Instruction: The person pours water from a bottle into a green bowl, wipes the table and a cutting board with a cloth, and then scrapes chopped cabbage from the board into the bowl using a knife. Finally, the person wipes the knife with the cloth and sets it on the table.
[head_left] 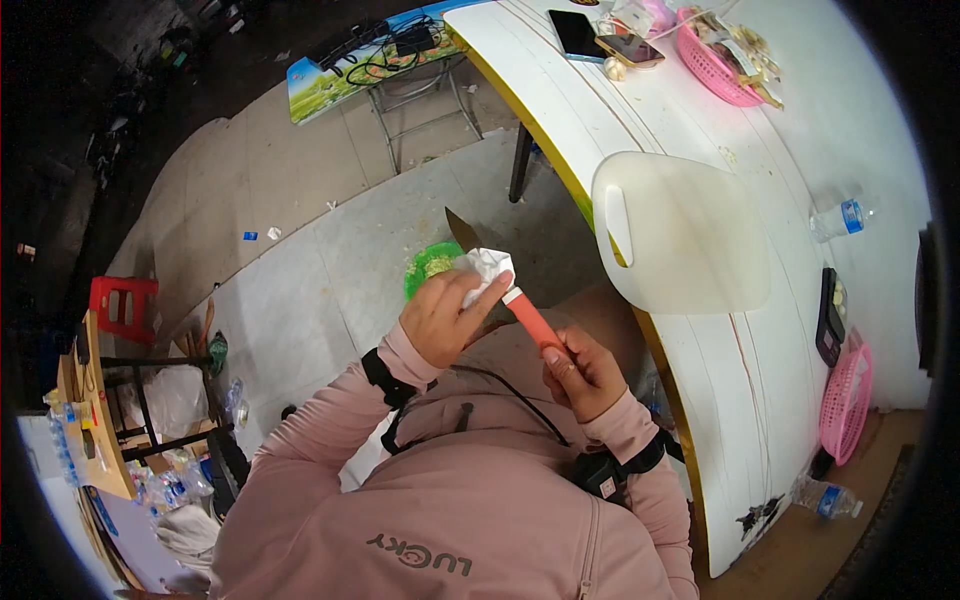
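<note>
A knife (530, 316) with an orange-pink handle is held in front of my chest, its dark blade pointing up and to the left. My right hand (585, 375) is wrapped round the lower end of the handle. With closed fingers, my left hand (447, 312) presses a crumpled white tissue (488, 264) around the blade near the handle. The tissue hides part of the blade. Below and behind the blade, on the floor, stands a green bowl (412, 272) with pale yellowish bits in it.
To the right, a white table (700, 395) carries a white cutting board (690, 235), two phones (577, 36), garlic (614, 68) and a pink basket (712, 72). A red stool (125, 308) and wooden table (100, 420) stand left. Plastic bottles (835, 220) lie about.
</note>
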